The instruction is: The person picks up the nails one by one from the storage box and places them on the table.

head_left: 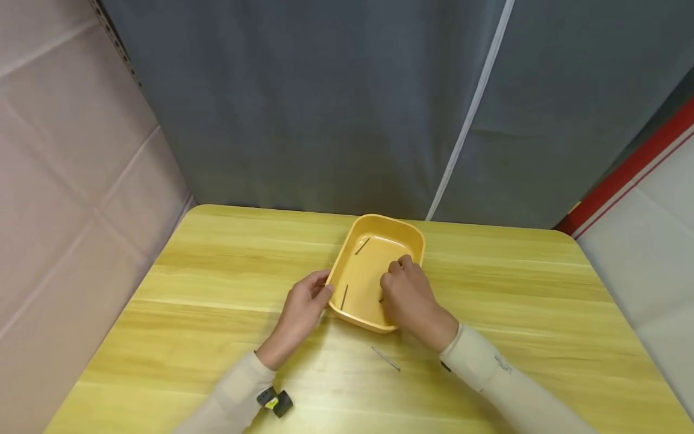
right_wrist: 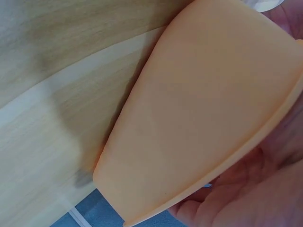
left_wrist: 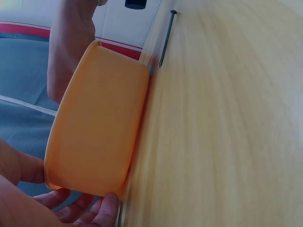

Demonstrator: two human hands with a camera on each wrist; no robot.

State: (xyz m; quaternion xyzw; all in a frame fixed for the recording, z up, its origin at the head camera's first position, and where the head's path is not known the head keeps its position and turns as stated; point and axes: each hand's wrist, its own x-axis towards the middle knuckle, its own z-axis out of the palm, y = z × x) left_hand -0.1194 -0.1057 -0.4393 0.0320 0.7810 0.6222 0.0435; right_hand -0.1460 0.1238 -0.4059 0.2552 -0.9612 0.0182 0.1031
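A yellow plastic tray [head_left: 362, 280] sits on the wooden table. My left hand [head_left: 303, 304] grips its left side, the thumb at the rim and the fingers against the outer wall [left_wrist: 97, 118]. My right hand [head_left: 409, 298] reaches over the right rim into the tray, fingers curled downward with the tips hidden. Two thin dark nails lie on the tray floor, one nail [head_left: 362, 246] far left and another nail [head_left: 344, 297] near left. A short dark piece [head_left: 381, 299] shows beside the right hand; I cannot tell whether the fingers hold it.
In front of the tray a loose nail [head_left: 386, 358] lies on the table [head_left: 228, 289]. A grey curtain [head_left: 303, 108] hangs behind the table, with a pale wall panel [head_left: 81, 169] on the left and a red-edged white panel [head_left: 656, 211] on the right.
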